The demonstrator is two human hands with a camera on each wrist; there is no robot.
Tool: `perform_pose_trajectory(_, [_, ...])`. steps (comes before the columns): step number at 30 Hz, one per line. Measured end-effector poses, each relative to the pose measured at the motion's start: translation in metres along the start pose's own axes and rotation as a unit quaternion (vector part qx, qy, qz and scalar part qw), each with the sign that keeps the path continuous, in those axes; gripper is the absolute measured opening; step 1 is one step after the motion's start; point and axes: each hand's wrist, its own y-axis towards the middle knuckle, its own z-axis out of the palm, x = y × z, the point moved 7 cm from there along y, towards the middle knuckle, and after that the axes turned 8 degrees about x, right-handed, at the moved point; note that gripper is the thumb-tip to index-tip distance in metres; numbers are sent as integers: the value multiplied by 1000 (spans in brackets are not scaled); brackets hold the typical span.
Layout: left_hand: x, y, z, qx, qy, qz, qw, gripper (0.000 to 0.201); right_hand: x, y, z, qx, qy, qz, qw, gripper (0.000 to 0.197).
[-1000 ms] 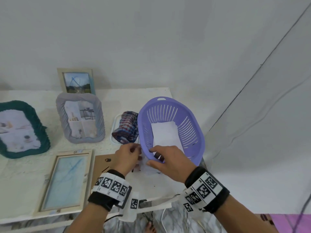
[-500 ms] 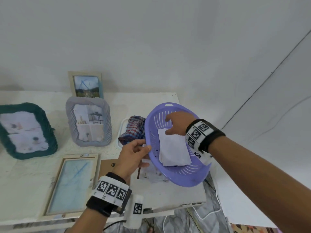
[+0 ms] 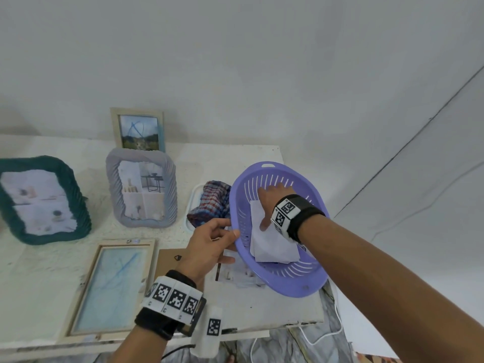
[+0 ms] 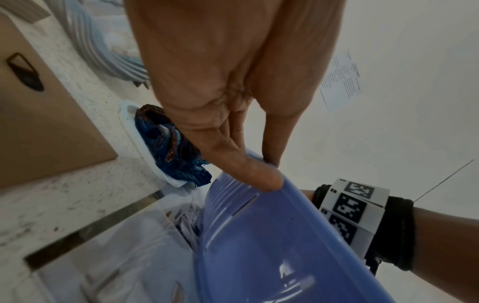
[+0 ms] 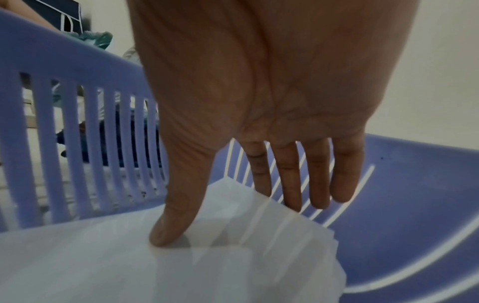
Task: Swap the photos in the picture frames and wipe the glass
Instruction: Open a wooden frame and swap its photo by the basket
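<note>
A purple slotted basket [image 3: 288,289] sits tilted at the table's right edge with a stack of white photo sheets [image 3: 272,247] inside. My left hand [image 3: 231,231] grips its near-left rim, thumb on the wall [image 4: 259,246] and fingers over the edge, as the left wrist view [image 4: 269,170] shows. My right hand [image 3: 264,208] reaches into the basket. Its thumb presses on the stack [image 5: 233,266] and its straight fingers [image 5: 298,184] touch the stack's far edge. A light wooden frame [image 3: 110,286] lies flat near the front, with its brown backing board [image 3: 170,258] beside it.
A green frame [image 3: 39,200], a grey frame [image 3: 142,188] and a small wooden frame [image 3: 138,131] stand at the back left. A checked cloth [image 3: 212,203] lies on a white tray [image 3: 193,203] left of the basket. A printed photo [image 3: 235,276] lies partly under the basket.
My right hand has left the basket's near rim and gone inside onto the white stack. My left hand has closed on the rim, and the basket now leans to the right.
</note>
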Motion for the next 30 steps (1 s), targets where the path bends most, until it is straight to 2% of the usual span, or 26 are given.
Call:
perform_pose_trajectory(2, [0, 0, -1, -1, 2, 2, 1000, 21, 1, -4, -5, -28, 2, 19, 999, 94])
perform_pose_trajectory(6, [-1, -1, -1, -5, 5, 7, 1000, 20, 6, -19, -24, -112, -10, 14, 994, 62])
perform_pose_trajectory(9, [0, 0, -4, -13, 29, 10, 999, 22, 0, -29, -39, -113, 99, -28, 988, 41])
perform_pose_trajectory(11, [-2, -1, -6, -25, 61, 21, 998, 23, -13, -41, -53, -136, 188, -42, 972, 29])
perform_pose_trajectory(15, [-16, -7, -15, -66, 108, 75, 989, 17, -38, -77, -87, -226, 317, -53, 920, 34])
perform_pose_trajectory(19, [-41, -18, -31, -95, 126, 134, 978, 21, -35, -122, -115, -293, 375, -105, 873, 30])
perform_pose_trajectory(21, [-57, -29, -39, -90, 108, 154, 978, 23, -21, -142, -122, -308, 402, -132, 852, 27])
perform_pose_trajectory(25, [-80, -53, -60, -37, 34, 169, 984, 17, 31, -166, -123, -307, 448, -185, 819, 26])
perform_pose_trajectory(27, [-81, -65, -77, -28, 50, 169, 984, 19, 58, -171, -117, -314, 460, -204, 805, 23])
perform_pose_trajectory(30, [-70, -83, -113, -48, 43, 156, 986, 18, 87, -164, -93, -314, 540, -165, 763, 32])
